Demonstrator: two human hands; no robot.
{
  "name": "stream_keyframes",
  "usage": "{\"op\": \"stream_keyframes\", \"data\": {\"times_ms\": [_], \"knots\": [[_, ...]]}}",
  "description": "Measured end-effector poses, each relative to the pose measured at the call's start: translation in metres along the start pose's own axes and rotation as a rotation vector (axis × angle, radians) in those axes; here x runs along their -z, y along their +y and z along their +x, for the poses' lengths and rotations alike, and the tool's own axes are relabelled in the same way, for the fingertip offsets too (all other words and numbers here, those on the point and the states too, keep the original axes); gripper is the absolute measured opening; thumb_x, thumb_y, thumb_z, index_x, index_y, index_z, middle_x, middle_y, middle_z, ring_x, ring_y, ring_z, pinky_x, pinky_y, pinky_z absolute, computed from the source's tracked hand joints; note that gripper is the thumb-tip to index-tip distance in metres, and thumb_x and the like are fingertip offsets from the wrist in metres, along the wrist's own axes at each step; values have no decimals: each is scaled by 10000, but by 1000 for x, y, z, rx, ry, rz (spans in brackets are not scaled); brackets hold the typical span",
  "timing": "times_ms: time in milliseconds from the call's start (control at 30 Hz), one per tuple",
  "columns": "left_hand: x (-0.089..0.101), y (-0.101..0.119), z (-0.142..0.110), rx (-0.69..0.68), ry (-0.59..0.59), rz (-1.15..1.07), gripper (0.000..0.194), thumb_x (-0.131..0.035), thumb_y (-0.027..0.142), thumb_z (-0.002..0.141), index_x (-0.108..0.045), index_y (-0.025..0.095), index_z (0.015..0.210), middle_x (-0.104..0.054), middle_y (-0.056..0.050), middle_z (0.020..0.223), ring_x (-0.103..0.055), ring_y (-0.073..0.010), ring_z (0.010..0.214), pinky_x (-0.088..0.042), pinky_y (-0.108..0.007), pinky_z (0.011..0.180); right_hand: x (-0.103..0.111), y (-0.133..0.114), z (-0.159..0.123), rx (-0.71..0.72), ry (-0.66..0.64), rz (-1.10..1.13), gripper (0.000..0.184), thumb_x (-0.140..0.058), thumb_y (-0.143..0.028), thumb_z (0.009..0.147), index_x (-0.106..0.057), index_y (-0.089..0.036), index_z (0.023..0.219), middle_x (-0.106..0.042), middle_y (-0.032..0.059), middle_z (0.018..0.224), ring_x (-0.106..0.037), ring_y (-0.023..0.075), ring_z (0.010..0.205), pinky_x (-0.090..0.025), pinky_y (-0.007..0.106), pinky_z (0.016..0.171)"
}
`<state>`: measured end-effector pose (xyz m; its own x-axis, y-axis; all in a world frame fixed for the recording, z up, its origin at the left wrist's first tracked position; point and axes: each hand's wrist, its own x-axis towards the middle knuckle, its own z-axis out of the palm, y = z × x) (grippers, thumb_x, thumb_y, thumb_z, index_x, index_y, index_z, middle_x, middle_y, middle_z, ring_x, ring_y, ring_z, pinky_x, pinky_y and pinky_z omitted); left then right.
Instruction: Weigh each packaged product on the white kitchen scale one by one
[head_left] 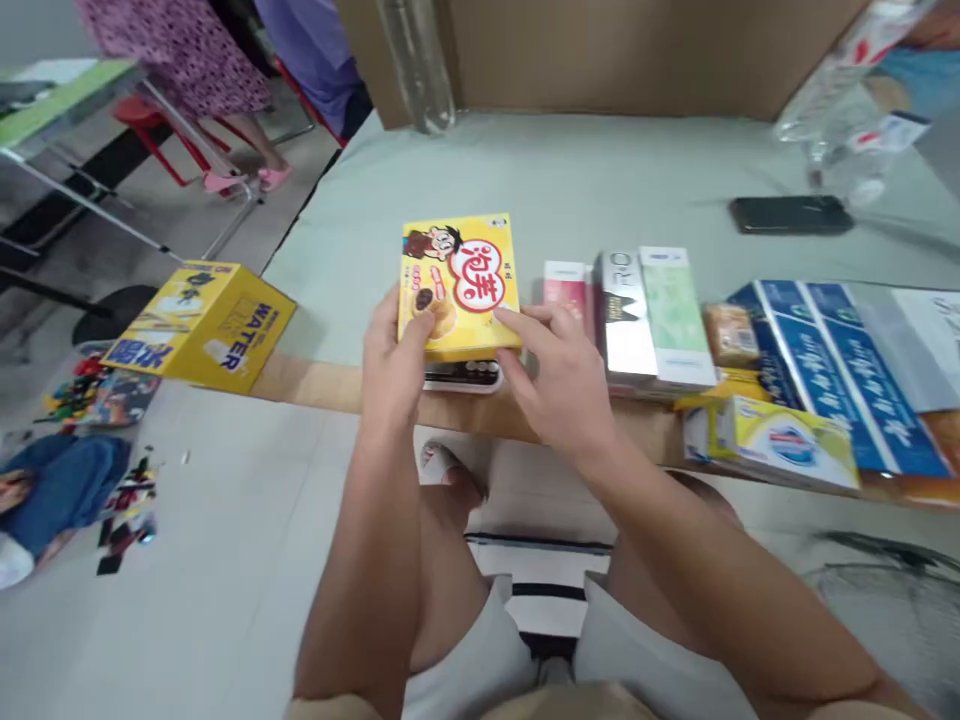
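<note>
Between my two hands is a yellow snack box [480, 285] with a cartoon figure and red lettering, held tilted over the table's front edge. My left hand [399, 350] grips its left side, thumb on the front face. On the right side, my right hand [559, 365] holds the lower corner with its fingers on the front. Partly hidden below the box lies a dark tray-like item with a pale rim [463, 377]. Just right of my right hand stand a pink-and-white box [564, 285], a silver-and-black box [626, 320] and a light green box [677, 315].
A yellow carton [217, 325] sits at the table's left corner. Rightward are blue packs [832, 375], a yellow-and-white pack [787, 445], a black phone [791, 213] and clear bottles [847, 150]. A cardboard panel [615, 60] stands behind. Other people are at left; a fan [892, 610] is at lower right.
</note>
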<state>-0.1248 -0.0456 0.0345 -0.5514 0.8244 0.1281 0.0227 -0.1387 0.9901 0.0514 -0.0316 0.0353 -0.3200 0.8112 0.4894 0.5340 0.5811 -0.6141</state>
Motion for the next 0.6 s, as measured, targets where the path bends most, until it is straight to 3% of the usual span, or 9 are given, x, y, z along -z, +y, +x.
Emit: {"op": "stream_keyframes", "data": {"times_ms": [100, 200, 367, 500, 600], "knots": [[19, -23, 12, 41, -51, 67, 522, -733, 370, 774, -697, 209, 1270, -742, -61, 1339, -670, -324, 1297, -547, -464, 1138, -33, 2, -4, -42, 14, 42, 321, -587, -247, 943, -717, -248, 1236, -666, 113, 1161, -684, 266, 1067, -616, 459, 922], [24, -33, 19, 117, -17, 81, 515, -717, 354, 787, -672, 188, 1272, -714, -102, 1394, -642, -322, 1351, -490, -481, 1199, -46, 3, -6, -80, 22, 35, 299, -602, -272, 925, -707, -228, 1201, -613, 121, 1159, -668, 268, 1069, -612, 483, 941], [25, -27, 22, 251, 117, 44, 427, -666, 388, 865, -666, 216, 1255, -646, -99, 1502, -559, -306, 1464, -433, -466, 1253, -42, 3, -5, -111, -10, 4, 371, -619, -329, 909, -663, -200, 1254, -560, 176, 1320, -591, 329, 1299, -512, 595, 1123], [27, -22, 24, 319, 95, 61, 410, -659, 402, 878, -687, 226, 1246, -688, -75, 1451, -600, -302, 1418, -486, -441, 1203, -38, 4, -7, -163, -38, 10, 432, -591, -371, 920, -602, -197, 1314, -590, 204, 1412, -566, 348, 1383, -504, 624, 1128], [29, -22, 24, 327, 10, 54, 415, -621, 426, 905, -702, 212, 1250, -731, -79, 1381, -659, -306, 1334, -529, -437, 1136, -40, 3, -7, -197, -94, 29, 505, -576, -407, 921, -550, -206, 1384, -606, 196, 1475, -568, 355, 1412, -519, 617, 1123]]}}
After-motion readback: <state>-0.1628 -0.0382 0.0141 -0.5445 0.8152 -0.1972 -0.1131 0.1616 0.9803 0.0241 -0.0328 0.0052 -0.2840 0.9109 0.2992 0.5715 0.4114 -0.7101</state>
